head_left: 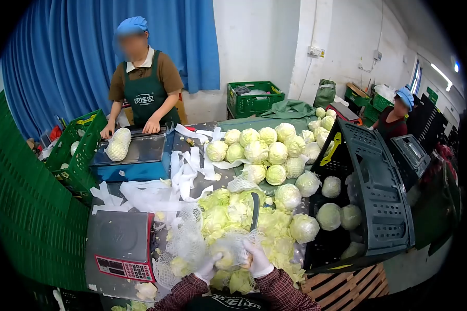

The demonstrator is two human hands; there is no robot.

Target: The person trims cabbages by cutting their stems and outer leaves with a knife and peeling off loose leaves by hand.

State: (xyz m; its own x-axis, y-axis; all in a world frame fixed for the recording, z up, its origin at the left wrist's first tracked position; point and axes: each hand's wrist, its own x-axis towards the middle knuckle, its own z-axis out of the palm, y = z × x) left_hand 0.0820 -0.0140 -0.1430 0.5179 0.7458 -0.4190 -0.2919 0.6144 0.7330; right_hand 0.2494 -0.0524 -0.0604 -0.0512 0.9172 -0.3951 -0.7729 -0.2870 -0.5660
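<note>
Both of my hands wear white gloves and are at the near edge of the table. My left hand [208, 268] is closed around the left side of a cabbage [226, 257], and my right hand [259, 260] grips its right side. Whitish netting or film partly covers this cabbage, so its surface is hard to make out. White foam netting [188, 233] lies just left of it. Loose pale-green cabbage leaves [220, 212] are heaped beyond and to the right of my hands. A dark curved strip [255, 210] stands up among the leaves.
A scale [120, 233] sits at left. Piled cabbages [257, 152] are ahead; a tipped dark crate [381, 192] holding wrapped cabbages is at right. Opposite, a co-worker [145, 85] stands at a blue-sided machine [132, 172] with a netted cabbage [119, 144]. Another person [394, 116] is far right.
</note>
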